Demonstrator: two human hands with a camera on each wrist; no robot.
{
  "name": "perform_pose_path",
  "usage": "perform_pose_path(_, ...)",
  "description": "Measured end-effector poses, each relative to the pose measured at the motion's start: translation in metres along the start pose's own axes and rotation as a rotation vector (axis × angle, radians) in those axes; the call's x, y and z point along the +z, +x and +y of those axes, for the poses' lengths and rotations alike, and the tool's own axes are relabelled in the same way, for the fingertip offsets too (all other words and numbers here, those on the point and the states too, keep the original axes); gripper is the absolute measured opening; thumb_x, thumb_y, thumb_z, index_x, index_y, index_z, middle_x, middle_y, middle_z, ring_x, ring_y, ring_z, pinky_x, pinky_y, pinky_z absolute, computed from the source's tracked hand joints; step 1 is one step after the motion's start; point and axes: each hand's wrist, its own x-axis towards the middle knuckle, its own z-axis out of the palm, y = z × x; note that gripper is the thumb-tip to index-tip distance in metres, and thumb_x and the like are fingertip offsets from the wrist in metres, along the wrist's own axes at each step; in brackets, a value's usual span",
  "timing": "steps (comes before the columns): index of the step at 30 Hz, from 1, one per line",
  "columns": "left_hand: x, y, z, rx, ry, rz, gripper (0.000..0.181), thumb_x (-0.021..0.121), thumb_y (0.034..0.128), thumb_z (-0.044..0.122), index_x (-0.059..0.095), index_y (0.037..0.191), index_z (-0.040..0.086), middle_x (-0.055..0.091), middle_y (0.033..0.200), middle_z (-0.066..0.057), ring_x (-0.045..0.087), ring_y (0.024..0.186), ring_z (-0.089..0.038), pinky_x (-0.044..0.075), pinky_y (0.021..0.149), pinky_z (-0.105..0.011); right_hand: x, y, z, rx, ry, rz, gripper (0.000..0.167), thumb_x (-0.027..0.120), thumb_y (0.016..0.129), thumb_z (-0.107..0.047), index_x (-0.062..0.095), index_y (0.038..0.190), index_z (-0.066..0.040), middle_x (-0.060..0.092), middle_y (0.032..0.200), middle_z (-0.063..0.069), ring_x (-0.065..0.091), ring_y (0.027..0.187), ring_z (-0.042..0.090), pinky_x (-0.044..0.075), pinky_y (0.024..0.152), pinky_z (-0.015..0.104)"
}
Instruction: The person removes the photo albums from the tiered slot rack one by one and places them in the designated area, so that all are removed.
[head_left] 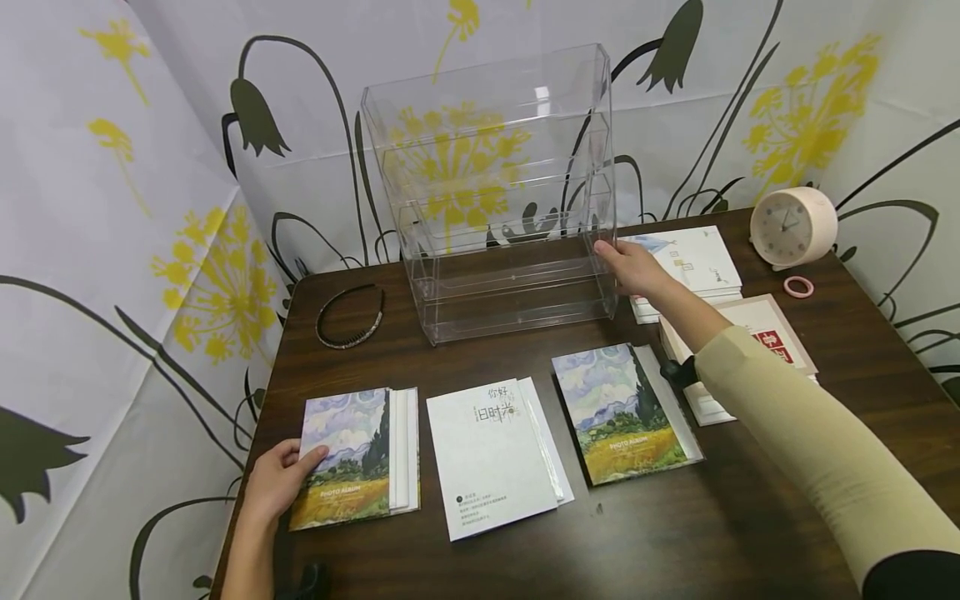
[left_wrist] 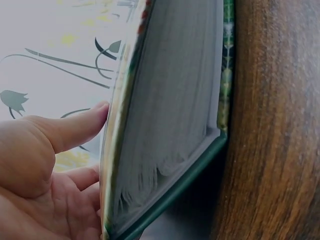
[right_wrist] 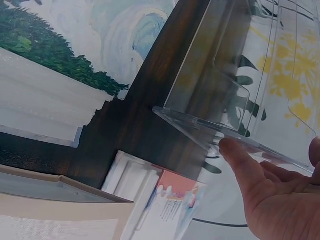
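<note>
My left hand [head_left: 277, 479] grips the left edge of a photo album [head_left: 348, 467] with a painted landscape cover. Its thumb lies on the cover. Page edges of that album [left_wrist: 170, 100] fill the left wrist view. With my right hand [head_left: 637, 268] I hold the right side of a clear acrylic rack [head_left: 517, 321] with several shelves. In the right wrist view, fingertips touch the rack's side panel [right_wrist: 235, 132]; the exact thumb contact is unclear. A white album [head_left: 487, 467] with Chinese lettering lies in the middle, and a second painted album [head_left: 618, 417] lies right of it.
Stacked white albums [head_left: 705, 258] and a beige-edged album [head_left: 750, 321] lie right of the rack. A pink clock [head_left: 792, 227] and a pink ring [head_left: 798, 287] stand near the table's right edge. A dark headband [head_left: 351, 342] lies left of the rack. Patterned curtain hangs behind.
</note>
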Motion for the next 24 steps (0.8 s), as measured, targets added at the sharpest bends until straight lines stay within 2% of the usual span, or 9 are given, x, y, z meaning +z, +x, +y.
perform_pose_path(6, -0.001, 0.001, 0.0, 0.002, 0.047, 0.05, 0.061, 0.071, 0.0897, 0.039, 0.054, 0.126, -0.006, 0.062, 0.083, -0.011, 0.052, 0.072, -0.023, 0.038, 0.058, -0.032, 0.001, 0.001, 0.0, 0.005, 0.039, -0.003, 0.067, 0.034, 0.106, -0.042, 0.029, 0.148, 0.009, 0.036, 0.143, 0.034, 0.038, 0.133, 0.048, 0.044, 0.098, 0.053)
perform_pose_path(10, -0.002, -0.003, 0.003, 0.011, 0.088, 0.108, 0.06, 0.068, 0.0923, 0.039, 0.053, 0.131, -0.004, 0.065, 0.094, -0.018, 0.059, 0.082, -0.029, 0.041, 0.063, -0.034, 0.001, 0.002, 0.0, 0.008, 0.049, -0.011, 0.067, 0.034, 0.106, -0.042, 0.029, 0.149, 0.009, 0.036, 0.142, 0.035, 0.039, 0.132, 0.049, 0.044, 0.098, 0.052)
perform_pose_path(14, -0.005, -0.006, 0.011, 0.036, 0.123, 0.168, 0.053, 0.061, 0.096, 0.038, 0.054, 0.132, 0.0, 0.063, 0.102, -0.021, 0.058, 0.089, -0.034, 0.041, 0.067, -0.04, 0.001, 0.002, -0.001, 0.01, 0.039, -0.015, 0.068, 0.034, 0.106, -0.043, 0.027, 0.149, 0.009, 0.036, 0.143, 0.035, 0.038, 0.132, 0.049, 0.044, 0.098, 0.052)
perform_pose_path(19, -0.006, -0.008, 0.025, 0.056, 0.172, 0.238, 0.052, 0.059, 0.0967, 0.04, 0.054, 0.131, 0.002, 0.061, 0.113, -0.024, 0.056, 0.097, -0.04, 0.041, 0.076, -0.054, -0.003, 0.001, -0.001, 0.029, 0.033, -0.017, 0.073, 0.036, 0.105, -0.047, 0.024, 0.151, 0.008, 0.035, 0.144, 0.035, 0.038, 0.133, 0.047, 0.044, 0.098, 0.05)
perform_pose_path(21, -0.005, -0.009, 0.03, 0.084, 0.186, 0.263, 0.051, 0.059, 0.0971, 0.038, 0.054, 0.132, 0.002, 0.059, 0.117, -0.024, 0.055, 0.101, -0.042, 0.04, 0.081, -0.059, -0.005, 0.001, 0.0, 0.036, 0.028, -0.019, 0.076, 0.036, 0.104, -0.05, 0.023, 0.152, 0.007, 0.035, 0.145, 0.034, 0.038, 0.134, 0.046, 0.044, 0.098, 0.049)
perform_pose_path(24, -0.003, -0.009, 0.039, 0.167, 0.207, 0.304, 0.047, 0.061, 0.0969, 0.034, 0.056, 0.132, 0.002, 0.057, 0.121, -0.024, 0.053, 0.107, -0.043, 0.038, 0.087, -0.062, -0.008, -0.003, 0.001, 0.02, -0.01, -0.012, 0.078, 0.035, 0.103, -0.052, 0.02, 0.153, 0.006, 0.033, 0.148, 0.033, 0.038, 0.134, 0.046, 0.045, 0.098, 0.048)
